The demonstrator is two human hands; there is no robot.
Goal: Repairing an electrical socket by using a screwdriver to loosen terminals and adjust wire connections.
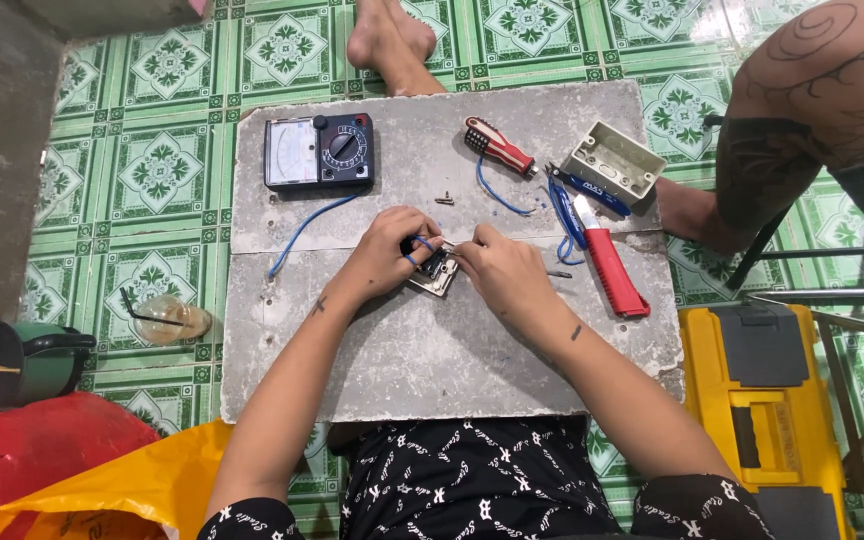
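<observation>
On the grey board (432, 340) both my hands meet over a small metal-framed switch part (439, 277). My left hand (389, 253) pinches a short blue wire (415, 250) at the part's top edge. My right hand (497, 270) grips the part's right side, fingertips touching the left hand. Most of the part is hidden under my fingers.
An analog multimeter (318, 150) with a blue lead lies at the far left of the board. A red-handled screwdriver (499, 148), blue-handled tool (589, 188), red utility knife (610, 262), loose blue wires and a beige box (612, 162) lie right. Another person sits at right; a yellow toolbox (764, 400) stands nearby.
</observation>
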